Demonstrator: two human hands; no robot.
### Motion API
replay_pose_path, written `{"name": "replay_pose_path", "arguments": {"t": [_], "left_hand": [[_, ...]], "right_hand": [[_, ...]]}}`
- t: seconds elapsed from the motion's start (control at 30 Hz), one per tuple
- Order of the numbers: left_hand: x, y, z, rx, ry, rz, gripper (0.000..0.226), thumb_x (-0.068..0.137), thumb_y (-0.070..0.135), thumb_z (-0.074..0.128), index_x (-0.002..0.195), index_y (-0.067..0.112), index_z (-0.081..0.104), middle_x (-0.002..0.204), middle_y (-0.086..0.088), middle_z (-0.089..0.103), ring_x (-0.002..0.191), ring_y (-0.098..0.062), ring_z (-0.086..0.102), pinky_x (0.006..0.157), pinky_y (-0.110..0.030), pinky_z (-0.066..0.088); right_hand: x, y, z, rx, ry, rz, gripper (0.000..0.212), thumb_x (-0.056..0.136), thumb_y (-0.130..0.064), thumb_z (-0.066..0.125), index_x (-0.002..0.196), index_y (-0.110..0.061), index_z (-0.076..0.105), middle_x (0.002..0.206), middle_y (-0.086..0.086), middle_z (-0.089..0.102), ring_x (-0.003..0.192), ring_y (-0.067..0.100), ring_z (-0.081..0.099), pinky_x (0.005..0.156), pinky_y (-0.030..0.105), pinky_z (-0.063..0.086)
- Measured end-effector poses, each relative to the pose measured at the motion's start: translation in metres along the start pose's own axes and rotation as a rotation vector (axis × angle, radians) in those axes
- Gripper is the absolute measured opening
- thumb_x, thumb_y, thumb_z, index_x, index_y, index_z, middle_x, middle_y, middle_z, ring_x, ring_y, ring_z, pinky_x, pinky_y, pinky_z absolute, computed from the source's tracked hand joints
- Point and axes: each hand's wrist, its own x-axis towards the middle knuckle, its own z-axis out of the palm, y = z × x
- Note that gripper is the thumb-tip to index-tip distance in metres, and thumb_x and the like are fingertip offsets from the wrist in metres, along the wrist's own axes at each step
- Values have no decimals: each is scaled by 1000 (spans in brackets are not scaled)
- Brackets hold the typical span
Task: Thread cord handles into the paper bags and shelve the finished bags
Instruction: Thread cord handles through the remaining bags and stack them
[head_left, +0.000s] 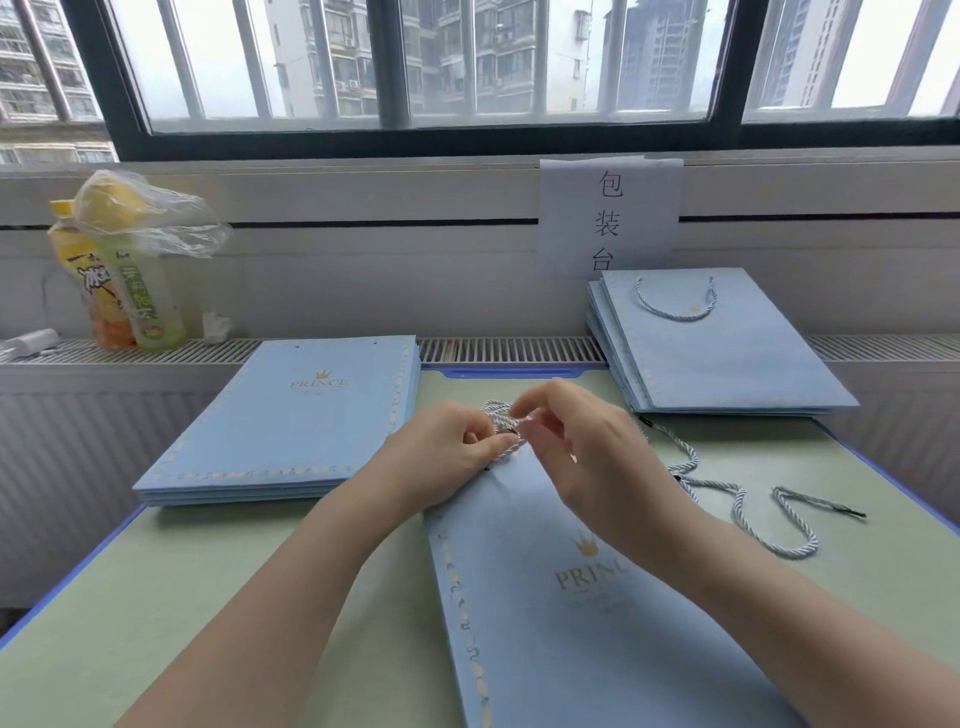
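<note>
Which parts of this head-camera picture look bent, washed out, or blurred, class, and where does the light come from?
Head view: the wide lens bows the window frame and tilts the buildings outside; daylight from the window overexposes the sky to white and lights the table softly, with faint shadows; the right hand and left hand pinching the cord look slightly soft.
</note>
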Motion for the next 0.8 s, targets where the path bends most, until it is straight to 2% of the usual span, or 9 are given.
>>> {"name": "replay_pose_path", "arguments": {"t": [0.1, 0.2, 0.27, 0.33, 0.43, 0.5, 0.57, 0.67, 0.8], "left_hand": [[1, -4, -2, 24, 1, -11, 26, 88, 39, 62, 71, 19, 63, 59, 9, 54, 58, -10, 48, 65, -31, 41], [-2, -1, 0, -113, 91, 176, 9, 87, 37, 65, 86, 28, 69, 76, 12, 66, 76, -9, 62, 80, -39, 53], [-6, 10, 3, -362, 96, 348, 13, 91, 33, 59, 89, 26, 69, 73, 17, 68, 73, 1, 63, 72, -20, 50], [-11, 20, 5, -481, 34, 387, 11, 90, 26, 58, 90, 19, 67, 63, 12, 65, 62, -1, 61, 64, -13, 46], [-12, 24, 8, -528, 82, 350, 10, 88, 12, 64, 83, 5, 68, 44, 4, 48, 40, -9, 41, 47, -15, 36], [-11, 23, 7, -581, 183, 302, 18, 91, 12, 58, 79, 0, 65, 41, 1, 36, 36, -8, 28, 42, -16, 25], [-10, 22, 3, -653, 277, 265, 24, 94, 17, 53, 77, 3, 61, 43, -6, 32, 36, -10, 24, 41, -22, 20], [-6, 19, -2, -644, 383, 193, 33, 98, 21, 49, 71, 3, 58, 45, -6, 35, 35, -8, 27, 39, -17, 23], [-1, 10, -9, -580, 448, 39, 49, 98, 24, 50, 64, -10, 59, 39, 1, 40, 33, -4, 34, 39, -13, 28]], "right_hand": [[1, -5, -2, 93, 8, 81, 8, 93, -16, 56, 96, -12, 63, 70, -8, 58, 63, 3, 51, 59, 18, 41], [8, -10, -14, 584, -44, 369, 9, 93, -16, 57, 93, -8, 62, 55, -6, 52, 48, 7, 40, 46, 18, 33], [13, -9, -25, 876, -66, 533, 11, 93, -16, 57, 94, -6, 63, 56, -4, 53, 47, 7, 39, 43, 15, 30], [16, -7, -30, 934, -31, 561, 9, 92, -15, 57, 93, -9, 64, 59, -1, 57, 47, 7, 39, 43, 15, 29], [18, 3, -36, 861, 60, 540, 9, 92, -17, 59, 86, -12, 63, 53, -5, 49, 46, 8, 31, 43, 16, 25], [20, 6, -42, 758, 60, 505, 13, 92, -21, 59, 83, -11, 62, 48, -10, 37, 44, 7, 26, 42, 14, 24], [19, 8, -47, 574, 20, 464, 16, 91, -25, 60, 83, -12, 64, 45, -14, 38, 42, 3, 29, 43, 11, 25], [19, 14, -45, 484, 15, 509, 15, 91, -25, 60, 84, -14, 65, 45, -16, 44, 43, 0, 37, 46, 10, 30], [23, 37, -48, 1189, 220, 815, 16, 97, -13, 48, 89, -13, 62, 55, -7, 37, 47, 8, 34, 45, 17, 32]]}}
